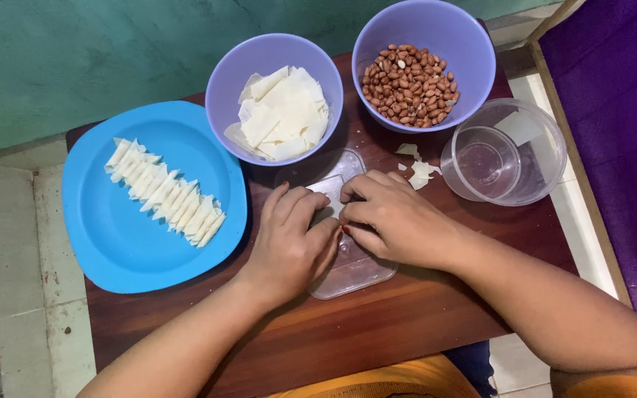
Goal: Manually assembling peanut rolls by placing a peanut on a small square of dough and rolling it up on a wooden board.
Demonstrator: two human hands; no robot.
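On the dark brown wooden table, taken here as the landmark, your round blue plastic plate sits at the left end and overhangs the table's left edge; a slanting row of folded pale dough wrappers lies on it. Just right of the plate, toward the far edge, stands the lilac plastic bowl of flat white wrapper sheets. At the table's centre your left hand and right hand meet over a clear flat plastic lid, fingers curled close and pinching a small white wrapper piece between them, mostly hidden. Torn white scraps lie just beyond your right hand. At the far right corner are the lilac plastic bowl of red-skinned peanuts and a clear round plastic container.
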